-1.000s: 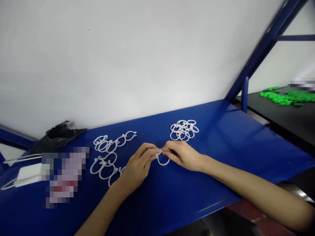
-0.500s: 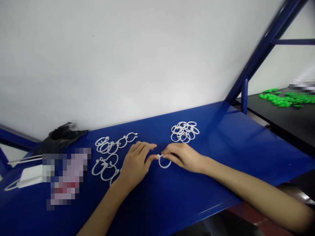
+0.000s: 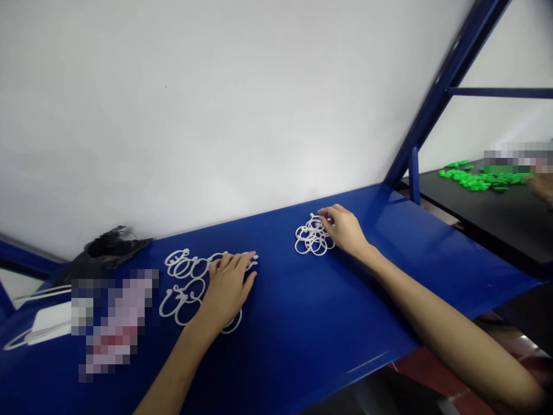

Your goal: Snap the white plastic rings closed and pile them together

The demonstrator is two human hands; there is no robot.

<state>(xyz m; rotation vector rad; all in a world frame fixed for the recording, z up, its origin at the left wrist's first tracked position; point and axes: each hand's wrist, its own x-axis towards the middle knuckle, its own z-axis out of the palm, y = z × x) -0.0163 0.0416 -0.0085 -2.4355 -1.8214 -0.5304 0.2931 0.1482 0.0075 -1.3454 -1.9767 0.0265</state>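
On the left of the blue table, my left hand lies palm down over several white plastic rings, fingers stretched and thumb apart. Beneath its fingertips is a ring with a gap and small knobbed ends, partly covered by the fingers. My right hand reaches to a clustered pile of white rings, thumb and forefinger closed on the edge of a ring at the back of the pile. The rest of that ring blends with the overlapping ones.
A black plastic bag, a white flat item with a cord and a blurred pink packet lie at the left. Blue frame bars rise at right. Beyond, green pieces lie on a black table near another person's hand.
My hands have separated. The ring between them now lies under my left hand, among the left group, while my right hand has moved back to the right pile. Another person's hand has appeared at far right.
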